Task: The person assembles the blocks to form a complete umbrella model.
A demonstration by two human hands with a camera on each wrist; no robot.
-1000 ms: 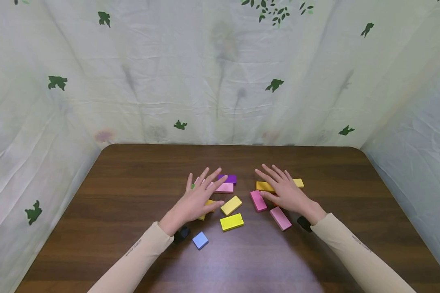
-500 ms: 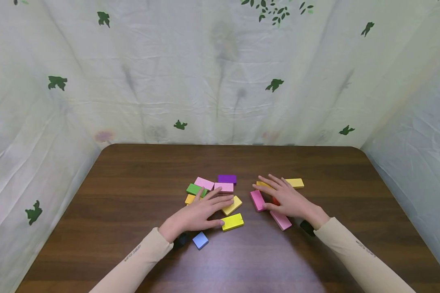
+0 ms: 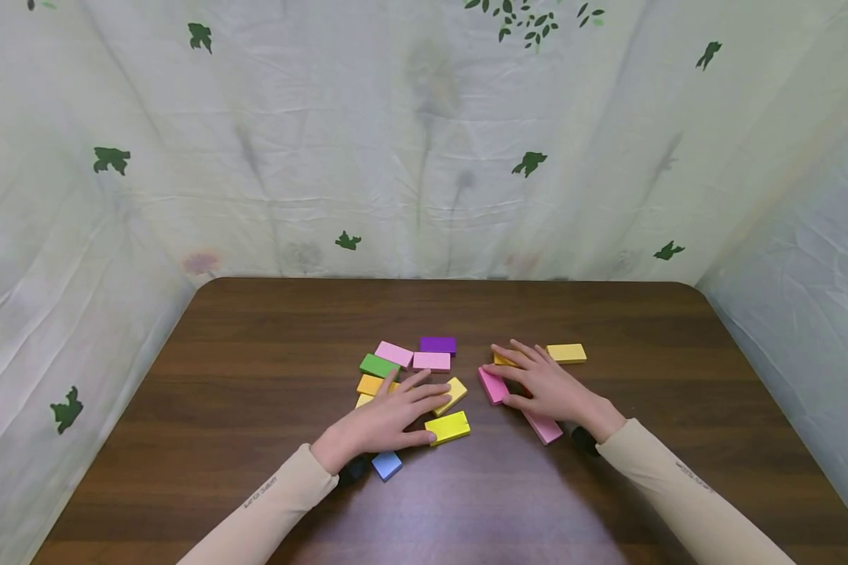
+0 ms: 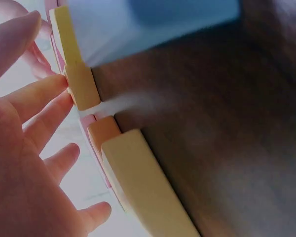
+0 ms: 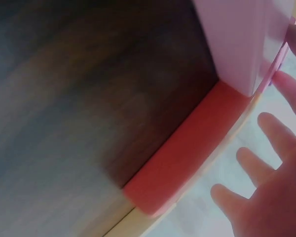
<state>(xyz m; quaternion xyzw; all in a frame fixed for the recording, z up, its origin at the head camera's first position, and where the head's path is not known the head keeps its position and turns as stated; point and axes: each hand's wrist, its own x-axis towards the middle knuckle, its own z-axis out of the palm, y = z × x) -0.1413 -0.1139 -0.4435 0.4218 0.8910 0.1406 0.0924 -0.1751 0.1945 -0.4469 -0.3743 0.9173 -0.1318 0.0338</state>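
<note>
My left hand (image 3: 389, 416) lies palm down over the left group of wooden blocks, fingers spread. Its fingertips touch a pale yellow block (image 3: 458, 393), and the thumb tip meets the left end of a bright yellow block (image 3: 451, 426). My right hand (image 3: 554, 384) hovers low over the right group, index finger and thumb tip against opposite ends of a pink block (image 3: 493, 385). A lighter pink block (image 3: 545, 429) sticks out below that hand. Beneath the right hand is a red block (image 5: 187, 148), seen in the right wrist view; the hand hides it from the head view.
Left of centre lie a purple block (image 3: 438, 344), two light pink blocks, a green block (image 3: 379, 366) and an orange block (image 3: 371, 384). A blue block (image 3: 387, 466) sits near the left wrist. A cream block (image 3: 567, 354) is at the right. Patterned cloth (image 3: 424, 141) hangs behind the table.
The left hand has come down and toward me onto the yellow blocks, uncovering the green and orange ones. The right hand has lowered, and the pink block has shifted slightly left.
</note>
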